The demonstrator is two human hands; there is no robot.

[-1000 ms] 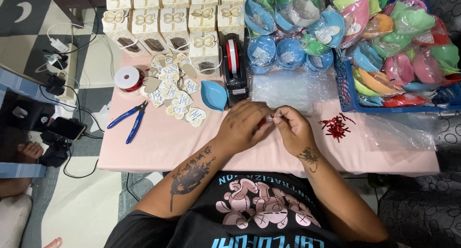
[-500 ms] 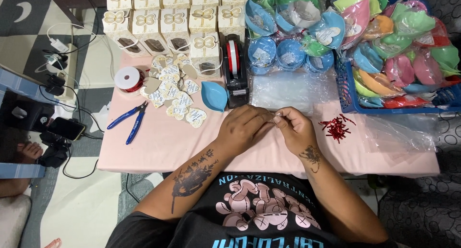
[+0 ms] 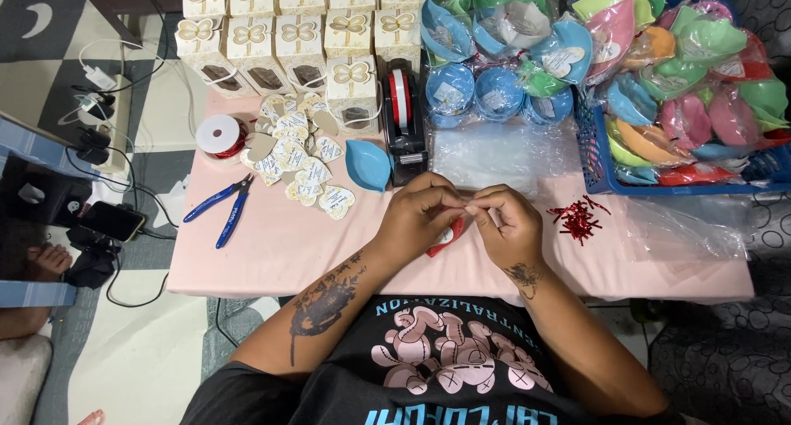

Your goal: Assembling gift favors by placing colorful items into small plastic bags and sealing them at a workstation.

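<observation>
My left hand (image 3: pixel 420 215) and my right hand (image 3: pixel 505 223) meet over the near middle of the pink table (image 3: pixel 272 252). Both pinch at a small red piece (image 3: pixel 445 237) held between them, with a white bit showing against it; most of it is hidden by my fingers. A pile of short red wire ties (image 3: pixel 576 220) lies just right of my right hand. A blue leaf-shaped dish (image 3: pixel 367 164) sits beyond my left hand, next to a black tape dispenser (image 3: pixel 402 120).
Heart-shaped paper tags (image 3: pixel 301 157), blue-handled pliers (image 3: pixel 221 206) and a red ribbon spool (image 3: pixel 220 135) lie at left. Cream gift boxes (image 3: pixel 280 34) stand along the back. Bagged coloured dishes fill a blue basket (image 3: pixel 597 157) at right; clear plastic bags (image 3: pixel 503 153) lie ahead. Cables and a phone (image 3: pixel 107 221) are on the floor left.
My hands stay together at the same spot. The fingers shift slightly and a red piece now shows beneath them.
</observation>
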